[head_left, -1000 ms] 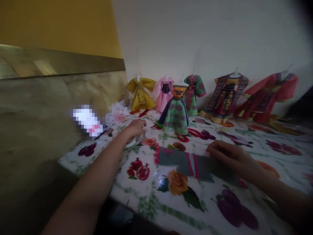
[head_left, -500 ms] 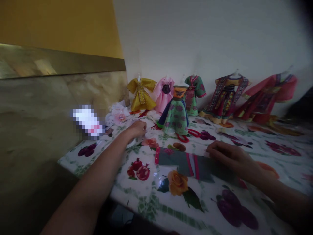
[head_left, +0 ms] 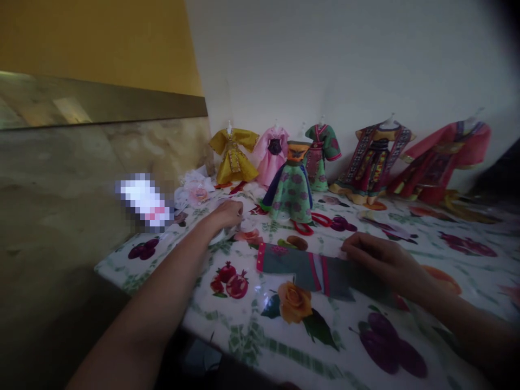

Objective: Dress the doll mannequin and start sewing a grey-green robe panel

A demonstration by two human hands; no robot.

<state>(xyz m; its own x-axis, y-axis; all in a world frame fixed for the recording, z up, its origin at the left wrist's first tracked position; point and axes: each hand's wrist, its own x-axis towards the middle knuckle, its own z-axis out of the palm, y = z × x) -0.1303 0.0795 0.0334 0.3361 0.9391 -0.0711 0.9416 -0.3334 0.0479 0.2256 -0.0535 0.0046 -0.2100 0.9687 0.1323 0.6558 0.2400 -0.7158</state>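
A small dark green doll's jacket with pink trim lies flat on the table, its sleeve stretched to the left. My right hand is over the right part of the jacket. Its fingers are pressed together at the garment's upper edge, and it hides part of the cloth. Farther left and back, my left hand is closed in a fist beside some whitish, see-through material. Whatever its fingers hold, if anything, is hidden.
Several dressed doll forms stand along the wall, among them a yellow dress, and a green-skirted one stands nearest. Red loops lie by its hem. Crumpled white material and a blurred-out bright patch are left. The tablecloth has fruit prints.
The view has shifted very slightly. Both hands and the jacket stay in the same places.
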